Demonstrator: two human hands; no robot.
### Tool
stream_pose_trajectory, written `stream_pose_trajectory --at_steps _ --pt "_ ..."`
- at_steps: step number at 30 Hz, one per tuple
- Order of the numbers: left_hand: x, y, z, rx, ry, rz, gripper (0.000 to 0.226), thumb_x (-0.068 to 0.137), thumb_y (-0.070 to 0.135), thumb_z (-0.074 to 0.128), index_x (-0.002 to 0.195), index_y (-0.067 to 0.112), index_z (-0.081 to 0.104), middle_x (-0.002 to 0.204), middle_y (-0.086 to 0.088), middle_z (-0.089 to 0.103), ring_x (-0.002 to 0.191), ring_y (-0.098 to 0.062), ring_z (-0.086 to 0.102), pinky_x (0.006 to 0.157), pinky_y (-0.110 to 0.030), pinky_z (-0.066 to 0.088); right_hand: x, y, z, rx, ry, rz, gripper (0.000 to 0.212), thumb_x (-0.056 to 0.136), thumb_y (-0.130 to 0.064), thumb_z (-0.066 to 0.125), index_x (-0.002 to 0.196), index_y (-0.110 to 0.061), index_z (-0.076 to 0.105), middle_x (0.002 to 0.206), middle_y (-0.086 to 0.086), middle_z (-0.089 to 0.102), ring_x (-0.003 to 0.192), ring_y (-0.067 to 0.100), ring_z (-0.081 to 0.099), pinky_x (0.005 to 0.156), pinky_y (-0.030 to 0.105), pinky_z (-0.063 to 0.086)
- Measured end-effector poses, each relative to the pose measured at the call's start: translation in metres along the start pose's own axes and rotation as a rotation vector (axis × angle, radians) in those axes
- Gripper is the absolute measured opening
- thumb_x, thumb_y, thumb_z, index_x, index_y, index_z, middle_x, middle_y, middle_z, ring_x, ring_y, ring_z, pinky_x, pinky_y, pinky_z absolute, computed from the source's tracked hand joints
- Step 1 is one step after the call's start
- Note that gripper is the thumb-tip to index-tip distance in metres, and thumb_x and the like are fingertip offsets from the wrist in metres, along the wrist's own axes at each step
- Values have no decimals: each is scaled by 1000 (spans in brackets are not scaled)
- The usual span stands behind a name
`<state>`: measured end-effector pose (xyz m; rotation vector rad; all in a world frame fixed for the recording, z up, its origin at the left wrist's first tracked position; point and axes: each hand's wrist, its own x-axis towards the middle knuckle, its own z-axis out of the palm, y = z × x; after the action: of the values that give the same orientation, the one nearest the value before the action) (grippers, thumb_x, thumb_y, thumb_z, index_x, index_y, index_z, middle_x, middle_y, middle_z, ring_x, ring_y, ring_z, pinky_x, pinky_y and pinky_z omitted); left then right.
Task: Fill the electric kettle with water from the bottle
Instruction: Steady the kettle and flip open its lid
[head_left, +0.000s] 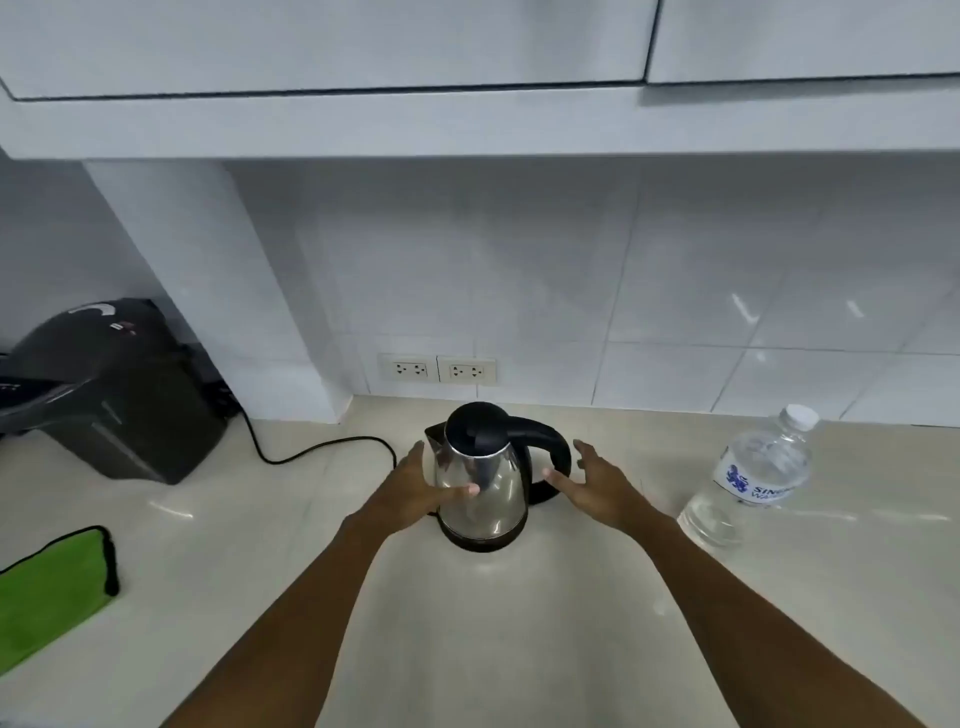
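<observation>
Hands at kettle, lid shut.
Left hand flat on steel side; right hand spread, off the handle. Bottle capped, well right, label partly reads "SING".

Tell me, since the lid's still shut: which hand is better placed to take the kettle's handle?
Probably the right hand: open beside the handle, while the left hand steadies the kettle.

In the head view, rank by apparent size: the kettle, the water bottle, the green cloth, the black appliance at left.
1. Black appliance
2. Kettle, green cloth and water bottle: too alike to rank; the cloth is cropped by the frame edge.
</observation>
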<state>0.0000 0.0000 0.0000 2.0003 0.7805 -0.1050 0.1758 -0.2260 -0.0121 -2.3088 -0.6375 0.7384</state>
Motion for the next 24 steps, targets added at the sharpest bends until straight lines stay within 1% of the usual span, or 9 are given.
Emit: stream_pose_trajectory --at_steps 3,5,7,10,12,15,19,22,24 --pt "7 -1 4 -140 30 1 121 71 49 92 165 22 19 168 -4 30 157 -24 26 117 -37 35 4 1 4 128 18 -2 93 86 -71 59 158 -22 26 148 9 54 133 28 54 107 38 46" --pt "15 -7 8 -186 41 8 111 65 50 96 156 34 34 155 3 45 151 -20 36 111 -32 40 10 7 8 181 28 -5 93 81 -77 58 154 -25 32 139 4 61 122 25 62 103 45 53" --pt "19 -10 12 -212 48 17 110 56 57 98 148 40 40 146 11 52 143 -14 46 107 -31 44 14 14 13 235 41 -8 87 82 -77 57 150 -26 37 133 1 63 113 22 66 96 46 57" --pt "23 -13 14 -235 80 40 105 58 50 100 144 38 42 139 13 54 133 -10 50 107 -31 44 12 15 15 332 61 -16 62 92 -65 57 141 -29 47 123 0 65 95 19 71 84 41 63" --pt "26 -13 16 -258 98 49 104 54 49 101 140 38 43 134 18 54 132 -9 50 111 -34 44 12 18 18 356 79 -29 52 95 -62 55 136 -30 52 120 0 66 93 17 71 84 42 63" --pt "30 -15 20 -298 125 45 107 43 53 99 134 37 46 129 21 58 128 -9 55 109 -32 47 15 24 22 374 109 -50 47 92 -66 56 129 -37 56 118 0 69 93 16 73 89 43 61" --pt "31 -16 21 -314 157 60 99 54 38 104 136 31 49 128 17 63 124 -6 60 105 -30 51 20 27 28 358 170 -71 39 93 -64 56 123 -39 60 109 -6 71 100 17 72 97 43 57" --pt "29 -13 20 -314 169 75 91 61 27 102 136 27 50 127 17 63 120 -2 61 99 -24 52 19 25 31 353 207 -87 42 95 -61 56 126 -33 62 110 -3 72 96 20 73 98 43 55" --pt "29 -11 20 -323 174 89 88 63 23 101 135 26 51 124 15 65 118 -4 63 99 -25 53 18 24 31 351 225 -97 44 94 -61 56 127 -32 63 109 -3 73 94 19 74 98 42 56"
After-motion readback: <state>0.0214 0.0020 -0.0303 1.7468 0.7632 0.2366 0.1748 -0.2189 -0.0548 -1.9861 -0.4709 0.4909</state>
